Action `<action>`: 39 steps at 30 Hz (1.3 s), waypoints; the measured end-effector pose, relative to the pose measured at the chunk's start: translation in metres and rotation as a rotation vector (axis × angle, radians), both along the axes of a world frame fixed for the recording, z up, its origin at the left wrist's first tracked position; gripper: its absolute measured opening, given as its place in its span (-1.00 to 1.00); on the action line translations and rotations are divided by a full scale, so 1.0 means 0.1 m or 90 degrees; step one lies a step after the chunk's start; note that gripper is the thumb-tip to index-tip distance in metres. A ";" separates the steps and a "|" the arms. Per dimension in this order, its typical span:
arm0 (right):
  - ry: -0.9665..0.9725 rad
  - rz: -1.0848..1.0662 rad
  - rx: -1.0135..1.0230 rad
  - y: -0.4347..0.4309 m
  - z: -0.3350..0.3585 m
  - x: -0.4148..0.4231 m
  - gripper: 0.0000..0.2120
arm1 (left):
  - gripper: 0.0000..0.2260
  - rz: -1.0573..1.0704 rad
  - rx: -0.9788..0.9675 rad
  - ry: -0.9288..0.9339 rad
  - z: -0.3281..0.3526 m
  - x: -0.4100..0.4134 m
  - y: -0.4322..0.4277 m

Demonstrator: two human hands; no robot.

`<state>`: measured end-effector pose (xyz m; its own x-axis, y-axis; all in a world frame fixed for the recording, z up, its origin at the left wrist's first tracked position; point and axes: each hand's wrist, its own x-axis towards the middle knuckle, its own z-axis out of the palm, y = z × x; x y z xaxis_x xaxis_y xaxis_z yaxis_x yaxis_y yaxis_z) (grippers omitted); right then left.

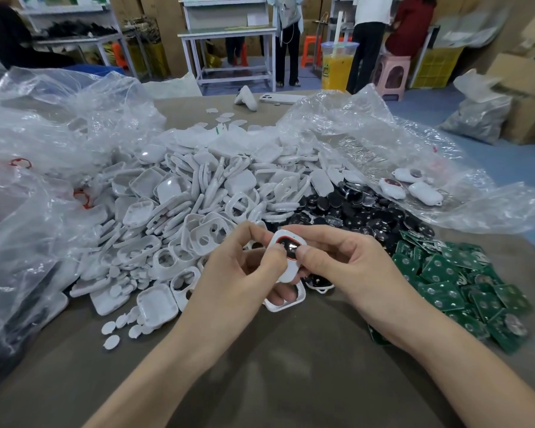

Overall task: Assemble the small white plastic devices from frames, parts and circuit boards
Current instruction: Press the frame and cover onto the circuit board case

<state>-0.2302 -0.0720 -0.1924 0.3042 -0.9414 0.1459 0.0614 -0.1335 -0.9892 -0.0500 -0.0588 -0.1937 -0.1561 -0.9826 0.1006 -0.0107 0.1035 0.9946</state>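
Both hands hold one small white device [286, 264] with a black and red glossy button on its face, a little above the table. My left hand [238, 273] pinches its left side with thumb and forefinger. My right hand [346, 261] grips its right side, thumb pressed on the black button. Under the hands lies a white frame [286, 304] on the table. A big heap of white frames and shells [179, 205] fills the centre left. Black button parts [352, 211] lie behind the hands. Green circuit boards [464, 285] are piled at the right.
Crumpled clear plastic bags [44, 149] cover the left and the far right of the brown table [260, 366]. Three finished devices [411, 185] rest on the right bag. A phone [280, 98] and a drink cup [337, 64] are at the far edge. People stand beyond.
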 end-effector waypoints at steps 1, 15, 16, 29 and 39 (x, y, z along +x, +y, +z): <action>0.004 0.000 -0.002 0.00 0.00 0.00 -0.76 | -0.89 0.002 -0.004 -0.005 -0.01 0.00 0.00; 0.000 -0.002 -0.009 0.00 -0.01 -0.02 -0.76 | -0.91 0.013 -0.007 -0.016 -0.01 -0.02 0.01; 0.003 0.000 -0.011 -0.01 -0.02 -0.02 -0.77 | -0.91 0.012 -0.009 -0.014 -0.01 -0.02 0.01; -0.383 -0.232 0.076 -0.22 0.13 -0.33 -0.79 | -0.87 0.038 -0.059 -0.155 0.49 -0.53 -0.45; -0.608 -0.407 0.172 -0.35 0.09 -0.63 -0.76 | -0.88 -0.042 0.224 -0.033 0.59 -1.68 -1.46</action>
<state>-0.2932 -0.1069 -0.1834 -0.3584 -0.9183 -0.1679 0.7897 -0.2024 -0.5791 -0.2176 -0.2047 -0.1346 -0.2169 -0.9433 -0.2511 -0.0665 -0.2424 0.9679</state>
